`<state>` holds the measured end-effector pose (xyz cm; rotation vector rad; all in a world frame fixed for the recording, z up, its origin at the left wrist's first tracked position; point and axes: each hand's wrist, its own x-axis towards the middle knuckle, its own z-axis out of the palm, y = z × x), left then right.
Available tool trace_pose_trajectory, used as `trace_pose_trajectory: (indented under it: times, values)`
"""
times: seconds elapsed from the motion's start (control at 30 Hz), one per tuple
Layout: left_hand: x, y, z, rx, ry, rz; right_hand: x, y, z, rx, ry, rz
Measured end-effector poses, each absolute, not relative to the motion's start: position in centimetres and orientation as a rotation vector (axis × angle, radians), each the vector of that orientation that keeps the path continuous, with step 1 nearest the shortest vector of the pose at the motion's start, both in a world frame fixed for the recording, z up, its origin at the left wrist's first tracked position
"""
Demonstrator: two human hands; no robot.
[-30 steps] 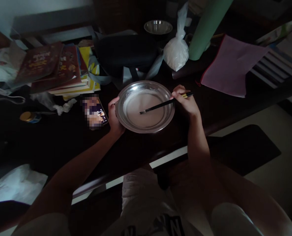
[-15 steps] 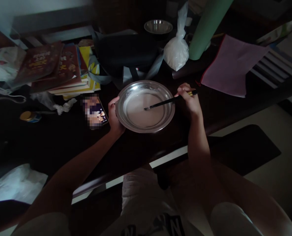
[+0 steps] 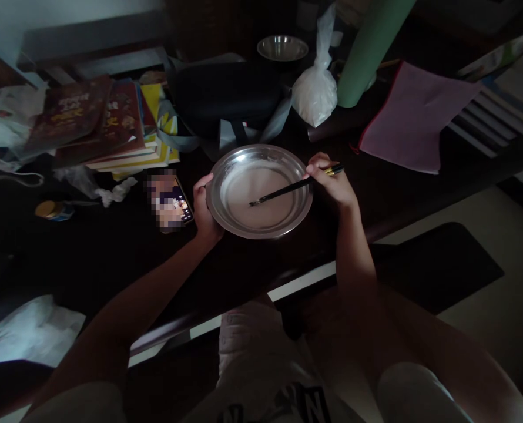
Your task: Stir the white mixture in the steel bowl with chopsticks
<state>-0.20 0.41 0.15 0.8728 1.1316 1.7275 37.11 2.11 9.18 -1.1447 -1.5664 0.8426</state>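
Note:
A shiny metal bowl [image 3: 220, 207] is in front of me, with a pale, smooth mixture [image 3: 265, 185] in its bottom and white residue up its inner wall. My left hand [image 3: 206, 208] grips the bowl's left side, thumb on the rim and fingers underneath, out of sight. Between the fingers of my right hand [image 3: 334, 179] are black chopsticks [image 3: 283, 190] with gold bands, pressed close together. They slant across the right rim, and their tips are in the mixture left of its middle.
A lit phone [image 3: 171, 200] lies left of the bowl. Behind it are stacked books [image 3: 80, 117] and a black bag [image 3: 230, 94]. A tied bag of white powder [image 3: 315, 97], a second metal bowl [image 3: 282, 48], a green cylinder [image 3: 371, 56] and a pink pouch [image 3: 413, 120] stand farther back.
My right hand has shifted slightly left, carrying the chopstick tips left and a little nearer to me through the mixture. My left hand and the bowl stay nearly in place.

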Motion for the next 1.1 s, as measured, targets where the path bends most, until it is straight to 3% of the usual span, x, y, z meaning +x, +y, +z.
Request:
trace_pose_trajectory:
  times: [1.1]
  values:
    - [-0.11,0.22,-0.13,0.953,1.116,1.762,36.89,2.08,9.76,-1.224,-1.462,0.780]
